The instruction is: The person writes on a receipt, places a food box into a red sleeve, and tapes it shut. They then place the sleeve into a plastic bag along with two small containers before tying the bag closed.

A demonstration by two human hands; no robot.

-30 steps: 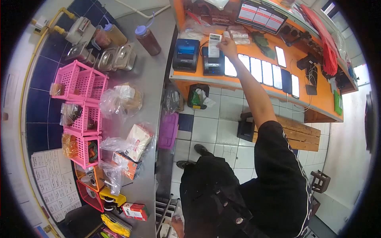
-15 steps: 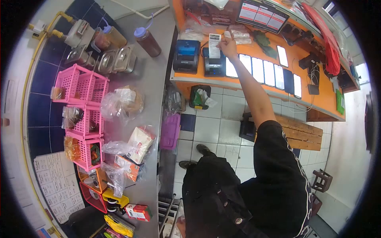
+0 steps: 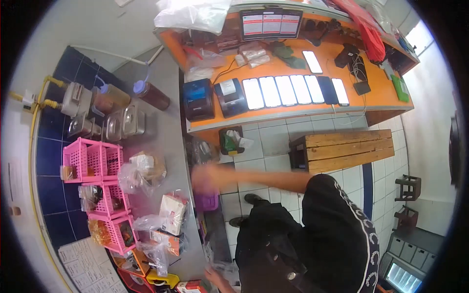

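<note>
My right hand (image 3: 207, 178) is smeared by motion over the edge of the steel counter (image 3: 178, 146); its fingers and anything in them cannot be made out. Low in the view, my left hand (image 3: 216, 277) is closed on a clear plastic bag (image 3: 222, 265) beside the counter. On the orange desk, a receipt printer (image 3: 231, 101) has white paper at its top. A second printer (image 3: 199, 103) with a blue top stands to its left. Several phones with lit screens (image 3: 287, 91) lie in a row to the right.
Pink baskets (image 3: 105, 166), a bagged package (image 3: 144, 168) and boxes (image 3: 172, 212) stand on the counter. Sauce bottles (image 3: 151, 95) are at its far end. A wooden bench (image 3: 349, 150) and a small bin (image 3: 232, 141) stand on the tiled floor.
My right hand has left the receipt printer, where it held a white receipt, and swung down and left to the counter edge. The view has shifted; more of the plastic bag shows by my left hand.
</note>
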